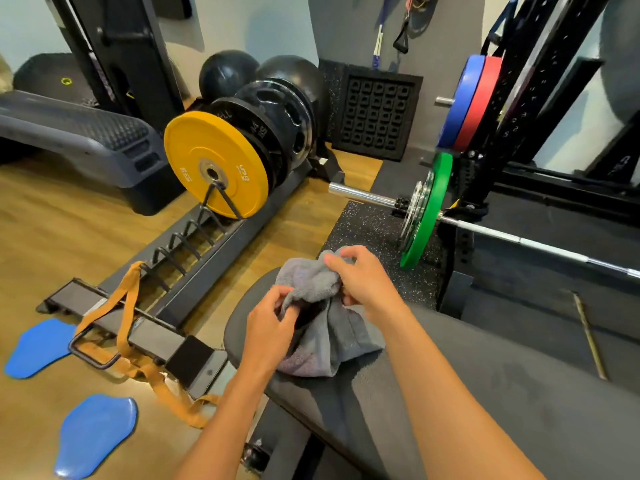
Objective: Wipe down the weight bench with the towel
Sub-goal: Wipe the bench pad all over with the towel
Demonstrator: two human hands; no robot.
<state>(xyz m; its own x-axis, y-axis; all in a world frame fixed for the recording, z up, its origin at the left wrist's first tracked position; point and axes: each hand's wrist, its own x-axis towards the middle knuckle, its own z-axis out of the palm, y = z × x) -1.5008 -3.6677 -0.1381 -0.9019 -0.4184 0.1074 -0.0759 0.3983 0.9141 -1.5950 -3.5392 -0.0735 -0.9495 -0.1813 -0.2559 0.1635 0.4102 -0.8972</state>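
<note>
Hands met over the near-left end of the bench (485, 393): the left hand (268, 332) pinched the gray towel (332, 327) at its lower fold, the right hand (363, 278) clutched its top. The towel hung bunched, its bottom resting on the pad, whose length ran off to the right, likely the wiping direction.

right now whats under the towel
The black weight bench pad lies under the grey towel, bunched by the left hand and right hand. The covered patch is hidden.

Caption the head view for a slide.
Both hands, left hand and right hand, bunch a grey towel on the weight bench.
</note>
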